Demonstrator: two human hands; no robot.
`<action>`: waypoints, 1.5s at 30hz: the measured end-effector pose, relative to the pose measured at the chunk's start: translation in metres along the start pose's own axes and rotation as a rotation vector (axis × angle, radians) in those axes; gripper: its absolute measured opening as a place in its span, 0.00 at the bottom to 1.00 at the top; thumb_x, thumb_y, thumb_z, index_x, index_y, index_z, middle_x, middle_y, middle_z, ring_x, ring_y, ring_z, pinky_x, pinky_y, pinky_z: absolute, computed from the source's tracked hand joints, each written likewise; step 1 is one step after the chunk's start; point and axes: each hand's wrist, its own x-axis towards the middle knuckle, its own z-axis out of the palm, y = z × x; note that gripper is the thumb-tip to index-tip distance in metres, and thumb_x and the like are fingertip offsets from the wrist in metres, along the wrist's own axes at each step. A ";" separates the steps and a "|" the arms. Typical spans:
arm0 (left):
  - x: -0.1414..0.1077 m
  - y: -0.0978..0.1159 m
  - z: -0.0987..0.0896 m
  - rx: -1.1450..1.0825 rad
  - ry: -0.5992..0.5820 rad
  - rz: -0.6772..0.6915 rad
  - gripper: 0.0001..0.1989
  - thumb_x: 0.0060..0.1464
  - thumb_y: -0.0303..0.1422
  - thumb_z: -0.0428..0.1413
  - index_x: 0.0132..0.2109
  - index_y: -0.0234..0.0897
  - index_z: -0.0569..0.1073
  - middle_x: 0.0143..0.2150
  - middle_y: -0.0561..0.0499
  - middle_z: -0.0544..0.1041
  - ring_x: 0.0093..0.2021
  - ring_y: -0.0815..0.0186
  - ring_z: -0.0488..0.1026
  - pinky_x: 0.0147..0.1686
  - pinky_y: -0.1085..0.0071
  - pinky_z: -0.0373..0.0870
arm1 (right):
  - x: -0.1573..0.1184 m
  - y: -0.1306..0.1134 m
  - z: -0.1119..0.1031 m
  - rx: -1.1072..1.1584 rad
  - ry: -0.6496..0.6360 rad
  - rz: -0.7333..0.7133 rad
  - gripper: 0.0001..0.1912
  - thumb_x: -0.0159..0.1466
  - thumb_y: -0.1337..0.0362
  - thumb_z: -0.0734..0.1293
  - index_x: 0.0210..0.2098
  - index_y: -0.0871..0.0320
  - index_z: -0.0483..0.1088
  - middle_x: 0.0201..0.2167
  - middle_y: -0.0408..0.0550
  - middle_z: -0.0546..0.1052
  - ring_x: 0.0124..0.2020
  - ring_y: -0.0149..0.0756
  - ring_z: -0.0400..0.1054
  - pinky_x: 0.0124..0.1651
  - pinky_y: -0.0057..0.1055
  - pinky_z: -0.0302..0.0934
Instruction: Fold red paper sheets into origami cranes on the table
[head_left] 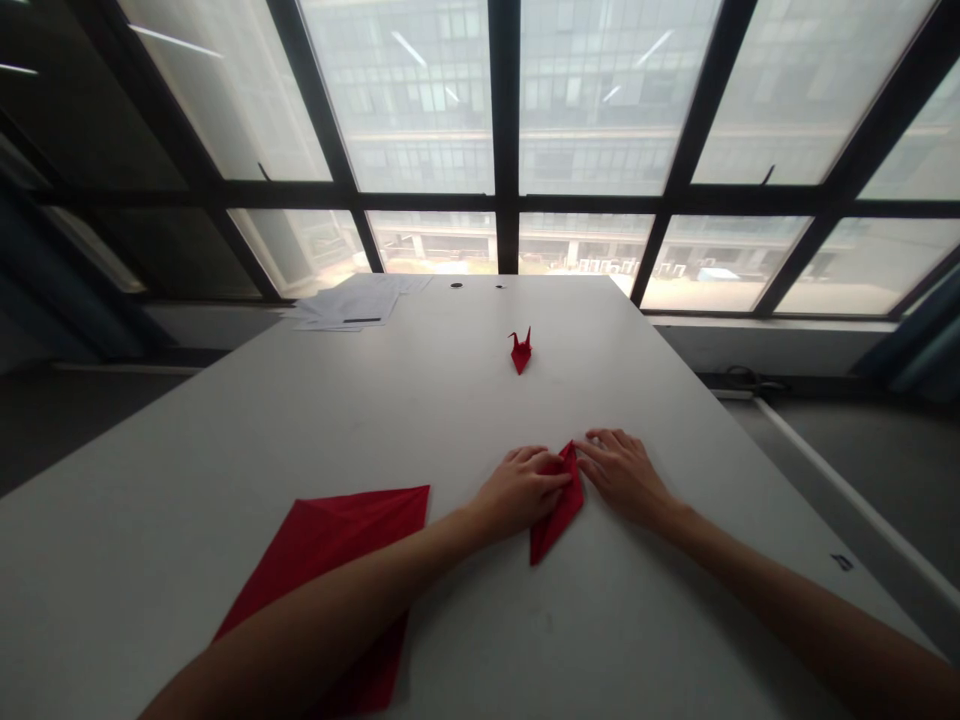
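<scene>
A folded piece of red paper point(559, 518), long and pointed at both ends, lies on the white table. My left hand point(523, 490) rests over its left side, fingers stretched across the paper and hiding part of it. At its upper right edge is my right hand point(621, 472), palm down with fingers spread, the fingertips at or close to the paper's top point. A larger red sheet point(337, 535) with creases lies to the left, partly covered by my left forearm. Farther up the table stands a small folded red paper crane point(520, 352).
White papers point(349, 302) with a dark pen point(362, 320) on them lie at the table's far left. A round dark cable hole point(456, 286) is near the far edge. A small dark mark point(841, 562) sits by the right edge of the table point(450, 400). Tall windows stand beyond.
</scene>
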 end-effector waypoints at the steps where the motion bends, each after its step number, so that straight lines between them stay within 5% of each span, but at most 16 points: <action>1: 0.000 0.000 0.000 -0.002 0.000 0.001 0.14 0.63 0.32 0.54 0.54 0.47 0.77 0.56 0.49 0.74 0.58 0.56 0.68 0.58 0.57 0.64 | 0.000 0.001 0.001 0.000 0.002 0.009 0.15 0.71 0.58 0.59 0.55 0.46 0.70 0.54 0.50 0.72 0.54 0.45 0.63 0.55 0.44 0.55; 8: -0.001 -0.002 0.003 -0.026 0.004 -0.012 0.14 0.64 0.32 0.52 0.54 0.46 0.75 0.60 0.49 0.71 0.62 0.56 0.64 0.62 0.56 0.60 | -0.006 -0.002 0.007 0.075 0.056 0.119 0.15 0.70 0.62 0.59 0.52 0.57 0.71 0.53 0.54 0.73 0.54 0.45 0.64 0.58 0.43 0.55; 13: -0.001 -0.003 0.003 -0.092 -0.072 0.006 0.18 0.66 0.33 0.50 0.61 0.42 0.67 0.68 0.48 0.62 0.69 0.58 0.56 0.68 0.54 0.50 | -0.018 -0.017 0.005 0.146 0.011 0.040 0.19 0.67 0.61 0.62 0.57 0.55 0.68 0.56 0.53 0.72 0.57 0.45 0.63 0.59 0.43 0.55; 21: -0.002 -0.005 -0.002 -0.076 -0.129 0.025 0.24 0.68 0.40 0.46 0.68 0.45 0.59 0.71 0.49 0.56 0.72 0.57 0.48 0.69 0.52 0.48 | -0.020 -0.018 0.008 0.174 0.013 0.031 0.21 0.66 0.62 0.65 0.58 0.54 0.68 0.57 0.53 0.71 0.58 0.46 0.62 0.61 0.44 0.55; 31: -0.002 0.000 -0.002 -0.028 -0.085 0.075 0.24 0.67 0.42 0.48 0.66 0.39 0.62 0.67 0.43 0.64 0.67 0.56 0.60 0.66 0.56 0.57 | -0.019 -0.016 0.004 0.275 0.057 0.043 0.16 0.69 0.61 0.62 0.54 0.51 0.72 0.55 0.52 0.73 0.58 0.44 0.63 0.61 0.44 0.57; 37: 0.000 -0.002 -0.003 -0.041 -0.048 0.040 0.17 0.68 0.38 0.48 0.60 0.43 0.69 0.62 0.48 0.70 0.64 0.60 0.64 0.64 0.58 0.60 | -0.020 -0.016 0.005 0.289 0.009 0.013 0.17 0.67 0.61 0.63 0.55 0.49 0.72 0.55 0.51 0.72 0.58 0.46 0.62 0.61 0.47 0.56; 45: 0.000 -0.007 -0.006 -0.118 -0.120 0.051 0.22 0.64 0.37 0.53 0.63 0.43 0.65 0.68 0.47 0.63 0.69 0.59 0.57 0.68 0.55 0.51 | -0.016 -0.004 0.009 0.363 0.089 0.088 0.15 0.66 0.70 0.61 0.47 0.56 0.77 0.50 0.52 0.75 0.53 0.42 0.66 0.59 0.42 0.60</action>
